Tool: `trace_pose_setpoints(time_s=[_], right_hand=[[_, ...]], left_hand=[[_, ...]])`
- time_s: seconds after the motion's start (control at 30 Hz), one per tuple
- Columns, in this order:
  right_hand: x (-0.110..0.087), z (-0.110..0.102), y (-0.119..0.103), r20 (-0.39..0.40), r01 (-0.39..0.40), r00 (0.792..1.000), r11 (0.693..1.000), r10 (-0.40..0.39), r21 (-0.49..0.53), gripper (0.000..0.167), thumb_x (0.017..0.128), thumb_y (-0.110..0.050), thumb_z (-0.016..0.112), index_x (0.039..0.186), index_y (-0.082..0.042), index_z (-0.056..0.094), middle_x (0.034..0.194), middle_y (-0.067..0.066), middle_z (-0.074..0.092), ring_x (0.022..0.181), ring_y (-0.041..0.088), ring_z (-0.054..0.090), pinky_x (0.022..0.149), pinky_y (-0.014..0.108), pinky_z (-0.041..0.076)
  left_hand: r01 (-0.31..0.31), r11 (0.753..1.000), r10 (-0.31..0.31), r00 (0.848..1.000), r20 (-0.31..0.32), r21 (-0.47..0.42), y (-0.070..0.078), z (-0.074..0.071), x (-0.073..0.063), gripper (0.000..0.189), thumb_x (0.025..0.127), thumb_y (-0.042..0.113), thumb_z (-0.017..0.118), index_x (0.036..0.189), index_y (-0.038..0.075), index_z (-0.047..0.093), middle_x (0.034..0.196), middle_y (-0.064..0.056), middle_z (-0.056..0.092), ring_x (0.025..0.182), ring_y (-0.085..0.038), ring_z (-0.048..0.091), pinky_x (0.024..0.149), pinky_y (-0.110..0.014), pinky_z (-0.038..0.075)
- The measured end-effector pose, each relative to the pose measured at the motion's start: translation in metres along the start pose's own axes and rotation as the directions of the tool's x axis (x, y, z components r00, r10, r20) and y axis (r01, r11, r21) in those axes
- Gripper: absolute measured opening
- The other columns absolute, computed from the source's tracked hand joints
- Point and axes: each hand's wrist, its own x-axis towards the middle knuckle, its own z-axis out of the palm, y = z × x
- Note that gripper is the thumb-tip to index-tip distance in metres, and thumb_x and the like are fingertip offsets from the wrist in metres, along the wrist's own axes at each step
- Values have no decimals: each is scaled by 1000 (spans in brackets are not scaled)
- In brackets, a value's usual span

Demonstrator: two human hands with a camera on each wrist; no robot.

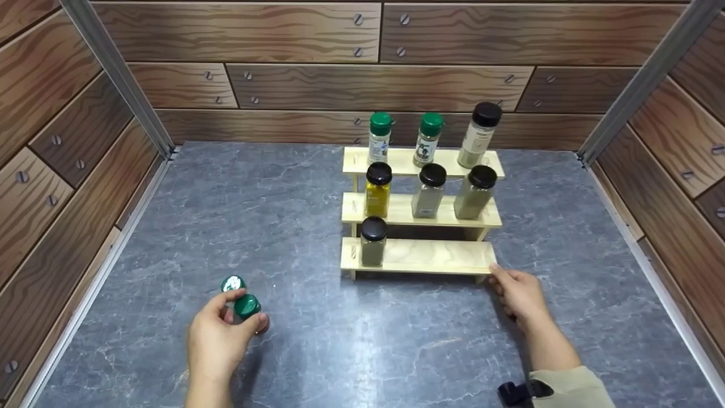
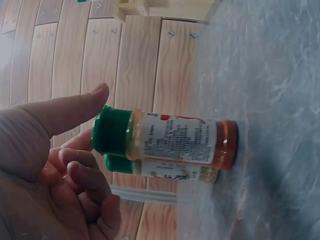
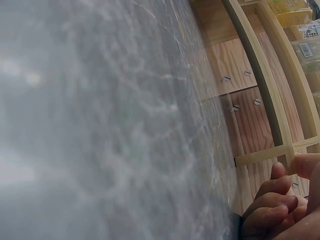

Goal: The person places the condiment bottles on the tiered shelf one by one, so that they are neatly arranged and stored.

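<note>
My left hand (image 1: 218,340) is around the green cap (image 2: 112,131) of a spice jar with red-brown contents at its base, standing on the table. In the left wrist view the thumb is straight beside the cap, with a small gap, and the other fingers are loosely bent. Right behind it stands a second green-capped spice jar (image 1: 233,284). My right hand (image 1: 522,297) pinches the front right corner of a three-step wooden spice rack (image 1: 436,256). Its remaining fingers are curled below the board, seen in the right wrist view.
On the bottom step stands a black-capped jar (image 1: 373,243) at the left. The middle step bears a yellow spice jar (image 1: 378,192) and two other black-capped jars. Two green-capped jars and a tall black-capped jar (image 1: 478,136) stand on top. Wood-patterned walls (image 1: 306,85) enclose the grey table (image 1: 255,198).
</note>
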Motion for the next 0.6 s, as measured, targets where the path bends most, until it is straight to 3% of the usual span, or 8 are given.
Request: trace_pose_setpoints(time_s=[0.17,0.3,0.37,0.47,0.6], right_hand=[[1,0,1,4,-6,1000,1000,6,7,40,107,-37,63,81,-7,70,62,-4,53,45,6,39,40,22,34],[2,0,2,4,-11,1000,1000,11,13,40,107,-36,63,81,-7,70,62,-4,52,45,6,40,40,22,35],[2,0,3,3,-11,1000,1000,11,14,40,107,-36,63,80,-7,70,61,-3,52,44,6,40,39,22,35],[2,0,3,2,-6,1000,1000,6,15,40,107,-37,64,80,-7,70,61,-3,52,44,6,39,39,22,35],[1,-1,2,-3,0,1000,1000,0,16,40,107,-37,64,80,-8,69,61,-4,51,44,6,39,39,22,34]], left_hand=[[-9,1000,9,1000,-16,-9,-2,4,3,57,85,19,90,137,8,70,82,-5,51,71,-22,49,60,-33,40],[2,1000,-2,1000,0,0,-5,5,6,56,87,20,88,139,6,69,99,-17,66,86,-28,61,70,-40,52],[5,1000,-5,1000,6,-2,-5,5,7,57,88,20,88,139,5,68,117,-25,70,100,-35,67,80,-46,57],[7,1000,-7,1000,6,4,-5,7,7,58,87,20,88,138,2,68,130,-32,67,117,-45,67,93,-56,57],[0,1000,0,1000,-14,5,2,10,5,57,85,23,90,133,-1,70,134,-30,66,125,-47,64,98,-60,55]])
